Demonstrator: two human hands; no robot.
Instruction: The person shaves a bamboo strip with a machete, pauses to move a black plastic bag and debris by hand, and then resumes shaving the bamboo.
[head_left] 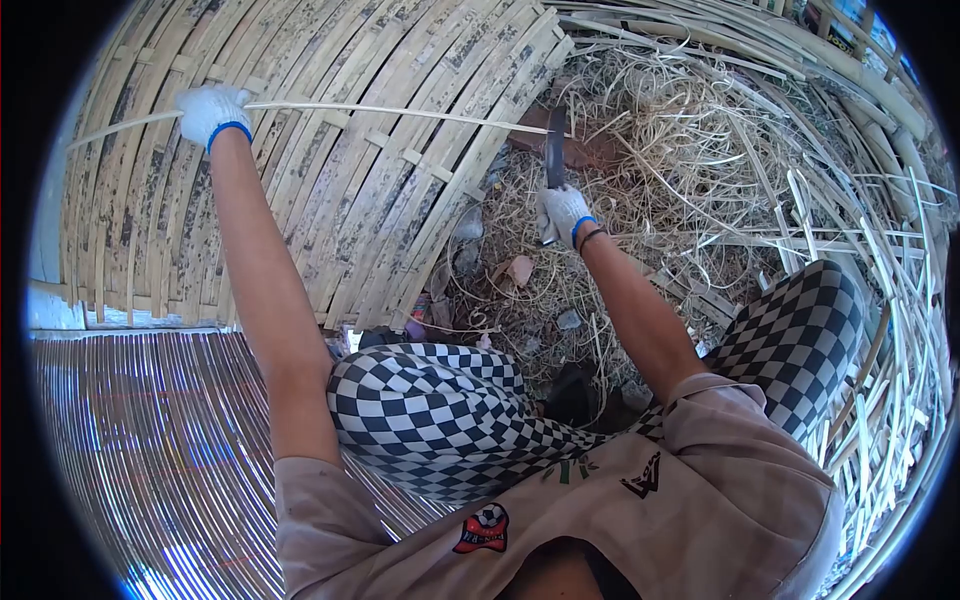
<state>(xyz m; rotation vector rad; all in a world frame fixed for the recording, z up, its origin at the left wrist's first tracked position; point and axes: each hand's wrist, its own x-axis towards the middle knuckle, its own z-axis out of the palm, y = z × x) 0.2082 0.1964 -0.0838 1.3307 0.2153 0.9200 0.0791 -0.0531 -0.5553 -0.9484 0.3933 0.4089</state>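
My left hand (214,112), in a white knit glove with a blue cuff, is closed around a long thin bamboo strip (390,111) at the upper left. The strip runs out on both sides of the fist, and its right end reaches the blade of a knife (556,150). That knife has a broad dark blade pointing up and away from me. My right hand (566,212), gloved the same way, is wrapped around its handle. Strip and blade cross near the blade's middle; whether the edge bites into the strip cannot be made out.
A woven bamboo panel (330,200) fills the upper left. Curly shavings (670,140) cover the ground on the right. Cut bamboo strips (880,380) are heaped along the right side. A slatted surface (150,430) lies at lower left. My checkered trouser legs (430,400) are below my hands.
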